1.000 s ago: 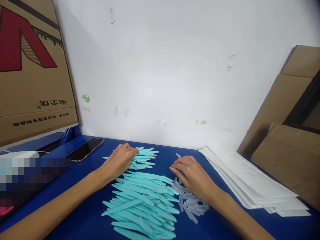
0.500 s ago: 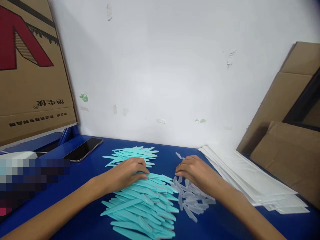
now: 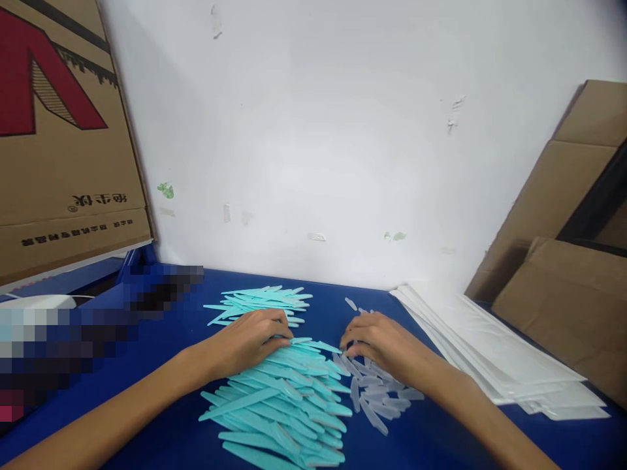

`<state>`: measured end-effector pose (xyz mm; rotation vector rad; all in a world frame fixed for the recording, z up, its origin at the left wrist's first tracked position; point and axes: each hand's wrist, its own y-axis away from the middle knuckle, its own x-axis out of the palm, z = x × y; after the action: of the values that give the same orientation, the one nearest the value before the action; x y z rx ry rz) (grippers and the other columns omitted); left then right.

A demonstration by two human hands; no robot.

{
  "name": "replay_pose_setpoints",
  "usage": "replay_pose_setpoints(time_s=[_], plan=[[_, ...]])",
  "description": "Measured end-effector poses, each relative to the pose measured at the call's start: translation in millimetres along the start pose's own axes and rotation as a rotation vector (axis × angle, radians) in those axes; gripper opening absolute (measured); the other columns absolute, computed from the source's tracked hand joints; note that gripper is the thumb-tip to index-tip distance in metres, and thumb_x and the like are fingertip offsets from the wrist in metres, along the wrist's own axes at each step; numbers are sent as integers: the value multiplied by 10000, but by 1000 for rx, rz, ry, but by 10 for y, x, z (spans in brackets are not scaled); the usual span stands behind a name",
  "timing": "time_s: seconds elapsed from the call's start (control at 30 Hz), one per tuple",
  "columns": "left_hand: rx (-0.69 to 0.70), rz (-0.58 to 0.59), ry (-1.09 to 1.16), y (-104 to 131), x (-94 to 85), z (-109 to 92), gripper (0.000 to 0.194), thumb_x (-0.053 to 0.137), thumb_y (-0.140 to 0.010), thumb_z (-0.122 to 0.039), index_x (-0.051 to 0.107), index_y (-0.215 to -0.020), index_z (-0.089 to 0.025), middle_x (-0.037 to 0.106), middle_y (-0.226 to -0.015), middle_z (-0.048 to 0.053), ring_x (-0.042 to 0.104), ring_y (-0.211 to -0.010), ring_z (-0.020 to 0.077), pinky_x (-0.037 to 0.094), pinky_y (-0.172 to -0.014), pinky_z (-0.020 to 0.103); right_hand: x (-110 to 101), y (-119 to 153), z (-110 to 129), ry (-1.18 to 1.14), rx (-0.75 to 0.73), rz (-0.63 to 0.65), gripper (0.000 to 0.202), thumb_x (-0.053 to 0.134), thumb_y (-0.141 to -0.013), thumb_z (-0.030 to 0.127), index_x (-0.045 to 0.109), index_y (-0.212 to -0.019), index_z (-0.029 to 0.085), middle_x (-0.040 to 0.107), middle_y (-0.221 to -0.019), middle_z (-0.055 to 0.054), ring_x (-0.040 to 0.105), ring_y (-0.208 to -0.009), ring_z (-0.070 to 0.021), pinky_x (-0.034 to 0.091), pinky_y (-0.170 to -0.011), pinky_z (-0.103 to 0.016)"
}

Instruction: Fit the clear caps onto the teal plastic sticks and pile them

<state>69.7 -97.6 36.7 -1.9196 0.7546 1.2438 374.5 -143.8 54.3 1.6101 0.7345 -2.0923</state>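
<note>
The thumb and fingertips of the left hand (image 3: 259,334) are bending toward each other at the upper edge of a large pile of turquoise knife-shaped handles (image 3: 289,391); whether they are clamping a handle is impossible to tell. The fingers of the right hand (image 3: 382,339) are curling down, thumb tip close to the index fingertip, at the upper left of a heap of small translucent plastic pieces (image 3: 375,395). The tip of one turquoise handle is lying right by those fingertips, and whether they are gripping anything cannot be made out.

The large pile is spreading over the blue tabletop (image 3: 171,418) between the forearms, its handles overlapping and mostly lying crosswise, with the translucent heap just beside its right edge. Beyond the left hand, a smaller pile of turquoise handles (image 3: 267,300) is lying nearer the wall. A few more translucent pieces are lying beyond the right hand.

Farther right, a stack of flat white plastic bags (image 3: 494,352) is fanning across the table, and brown cardboard (image 3: 553,287) is leaning beside it. On the far left, a printed cardboard box (image 3: 73,170) is standing above the table's edge, while pixelation is hiding whatever lies below it. A white wall (image 3: 313,137) with scuffs and tape scraps is rising behind everything.
</note>
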Motion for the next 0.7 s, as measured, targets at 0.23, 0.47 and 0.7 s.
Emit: replay_pose_setpoints(time_s=[0.23, 0.47, 0.7], plan=[[-13, 14, -9, -7, -16, -44, 236, 485, -1046, -244, 721, -1068, -238, 668, -1082, 32, 656, -933, 175, 487, -792, 260, 10, -5, -30, -24, 69, 5, 144, 628, -992, 279, 735, -909, 230, 758, -966, -3, 695, -937, -208, 446, -872, -336], [10, -38, -116, -27, 7, -56, 264, 406, -1063, -238, 667, -1084, -200, 690, -1039, 53, 660, -928, 200, 498, -805, 295, 12, 17, -62, -24, 14, 8, 150, 693, -941, 340, 740, -1059, 259, 750, -1083, -5, 671, -1037, -218, 438, -875, -314], [-62, -131, -148, -11, 31, -77, 254, 394, -1065, -278, 612, -1185, -224, 706, -1111, 61, 673, -995, 228, 530, -851, 345, 30, -9, 34, -4, -4, 9, 95, 658, -972, 255, 717, -904, 224, 749, -950, 2, 679, -924, -193, 443, -823, -299]])
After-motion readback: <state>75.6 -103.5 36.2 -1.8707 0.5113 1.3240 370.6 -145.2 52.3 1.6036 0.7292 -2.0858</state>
